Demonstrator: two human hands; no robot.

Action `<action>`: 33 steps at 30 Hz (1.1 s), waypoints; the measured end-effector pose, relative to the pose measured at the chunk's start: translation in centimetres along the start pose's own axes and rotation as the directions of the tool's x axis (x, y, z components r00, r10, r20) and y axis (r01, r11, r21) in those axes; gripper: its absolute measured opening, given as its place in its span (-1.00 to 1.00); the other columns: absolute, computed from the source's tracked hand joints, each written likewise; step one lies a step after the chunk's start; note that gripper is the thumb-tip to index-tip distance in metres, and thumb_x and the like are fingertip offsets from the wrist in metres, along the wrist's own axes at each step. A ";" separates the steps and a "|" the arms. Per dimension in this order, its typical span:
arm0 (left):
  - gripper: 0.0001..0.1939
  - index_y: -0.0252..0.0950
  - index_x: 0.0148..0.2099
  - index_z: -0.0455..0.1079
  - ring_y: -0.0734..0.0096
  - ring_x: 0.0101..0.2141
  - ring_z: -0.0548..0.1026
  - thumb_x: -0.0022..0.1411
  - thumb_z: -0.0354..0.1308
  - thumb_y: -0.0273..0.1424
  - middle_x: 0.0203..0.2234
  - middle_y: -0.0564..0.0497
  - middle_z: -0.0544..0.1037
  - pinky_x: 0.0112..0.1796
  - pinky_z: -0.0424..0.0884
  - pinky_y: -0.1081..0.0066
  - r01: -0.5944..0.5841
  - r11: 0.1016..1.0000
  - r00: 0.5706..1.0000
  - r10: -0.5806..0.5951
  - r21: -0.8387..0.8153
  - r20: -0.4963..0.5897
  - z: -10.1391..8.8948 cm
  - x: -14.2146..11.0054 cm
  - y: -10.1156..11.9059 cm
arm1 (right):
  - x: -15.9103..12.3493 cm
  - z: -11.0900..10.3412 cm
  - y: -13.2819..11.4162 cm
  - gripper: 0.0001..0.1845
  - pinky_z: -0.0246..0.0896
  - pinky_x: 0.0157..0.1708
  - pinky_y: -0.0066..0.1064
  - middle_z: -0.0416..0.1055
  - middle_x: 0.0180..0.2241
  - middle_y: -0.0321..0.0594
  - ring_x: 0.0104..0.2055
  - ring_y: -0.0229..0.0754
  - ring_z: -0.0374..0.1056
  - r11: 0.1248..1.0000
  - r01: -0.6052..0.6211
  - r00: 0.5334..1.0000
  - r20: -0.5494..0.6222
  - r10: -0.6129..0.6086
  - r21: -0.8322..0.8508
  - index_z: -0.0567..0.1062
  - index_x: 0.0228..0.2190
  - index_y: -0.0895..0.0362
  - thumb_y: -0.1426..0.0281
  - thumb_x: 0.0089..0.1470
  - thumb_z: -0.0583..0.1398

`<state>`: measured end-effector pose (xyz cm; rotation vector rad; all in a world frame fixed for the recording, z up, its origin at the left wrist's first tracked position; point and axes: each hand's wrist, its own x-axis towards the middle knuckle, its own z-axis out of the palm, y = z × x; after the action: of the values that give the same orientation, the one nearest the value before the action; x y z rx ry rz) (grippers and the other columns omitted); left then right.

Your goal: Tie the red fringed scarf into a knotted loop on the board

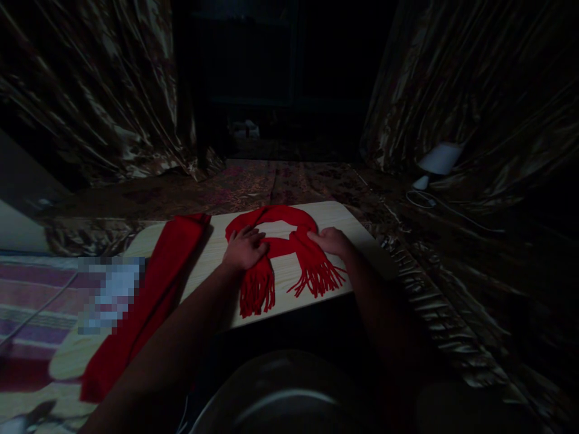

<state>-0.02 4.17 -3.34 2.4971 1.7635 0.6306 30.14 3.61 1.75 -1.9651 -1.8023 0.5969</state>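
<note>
A red fringed scarf (pixel 278 247) lies on the small light wooden table (pixel 212 256), looped into a ring with its band crossing the middle. Both tasselled ends point toward me. My left hand (pixel 245 248) rests on the left side of the loop, fingers spread over the cloth. At the right, my right hand (pixel 332 241) pinches the scarf near its fringed end, thumb on top. A second red cloth (pixel 158 289), folded long and narrow, lies across the table's left part beside my left forearm.
A pixelated pale item (pixel 117 292) lies left of the folded cloth. Striped bedding (pixel 34 301) is at far left. A small white lamp (pixel 439 160) with a cord stands at the right. Patterned curtains (pixel 131 90) hang behind, and the room is dark.
</note>
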 end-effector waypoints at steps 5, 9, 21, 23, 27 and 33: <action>-0.47 -0.13 0.22 0.46 -0.05 0.31 0.21 0.36 -0.03 -0.06 0.23 -0.06 0.44 0.24 0.07 -0.18 0.000 1.000 1.000 0.000 0.016 0.001 -0.1 -0.1 0.0 | -1.6 2.1 0.3 -0.68 0.23 -0.39 -0.44 0.56 -0.48 -0.25 -0.40 -0.16 0.47 0.984 0.036 0.981 0.179 -0.068 0.175 0.62 -0.39 0.12 0.15 -0.15 0.41; -0.47 -0.13 0.23 0.44 -0.01 0.31 0.21 0.35 -0.04 -0.07 0.24 -0.06 0.42 0.25 0.08 -0.16 0.002 0.999 1.000 -0.002 0.034 0.008 -0.2 -0.2 0.1 | -2.0 2.8 0.0 -0.72 0.37 -0.30 -0.38 0.61 -0.38 -0.25 -0.35 -0.12 0.52 0.729 -0.117 0.956 0.275 -0.100 0.674 0.61 -0.28 0.13 0.32 -0.10 0.34; -0.46 -0.09 0.25 0.42 0.03 0.33 0.18 0.36 -0.06 -0.05 0.26 -0.03 0.40 0.28 0.04 -0.12 0.029 0.999 0.999 -0.030 0.037 0.034 -0.2 -0.1 0.1 | -4.4 3.7 0.9 -0.64 0.42 -0.10 -0.17 0.64 -0.31 -0.17 -0.18 0.01 0.55 0.121 -0.212 0.936 0.237 -0.261 0.970 0.56 -0.24 0.14 0.47 -0.20 0.33; -0.47 -0.09 0.24 0.43 0.03 0.33 0.18 0.36 -0.06 -0.06 0.26 -0.04 0.40 0.28 0.04 -0.13 0.031 0.999 0.999 -0.033 0.033 0.032 -0.2 -0.1 0.2 | -4.7 3.7 0.7 -0.61 0.41 -0.06 -0.15 0.64 -0.29 -0.18 -0.13 0.02 0.54 0.092 -0.200 0.941 0.217 -0.259 0.975 0.55 -0.22 0.13 0.48 -0.20 0.31; -0.49 -0.09 0.23 0.44 0.01 0.32 0.20 0.35 -0.03 -0.07 0.25 -0.05 0.42 0.27 0.04 -0.16 0.028 1.000 0.999 -0.028 0.010 0.016 -0.3 -0.2 0.3 | -5.6 3.7 0.3 -0.54 0.40 -0.03 -0.15 0.63 -0.20 -0.20 -0.09 0.02 0.53 0.076 -0.159 0.961 0.172 -0.218 0.984 0.54 -0.17 0.08 0.49 -0.22 0.27; -0.52 -0.09 0.19 0.47 -0.02 0.31 0.23 0.33 0.01 -0.10 0.22 -0.07 0.45 0.26 0.04 -0.17 0.018 1.000 1.000 -0.018 -0.016 -0.014 -0.2 -0.2 0.3 | -7.5 3.3 0.8 -0.47 0.43 -0.42 -0.30 0.61 -0.23 -0.19 -0.28 -0.05 0.53 0.280 -0.172 0.969 0.213 -0.123 0.945 0.49 -0.09 0.02 0.41 -0.23 0.24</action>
<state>0.14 3.81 -3.11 2.4699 1.7758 0.6606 28.37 -3.93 -1.10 -1.0120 -0.9584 1.5621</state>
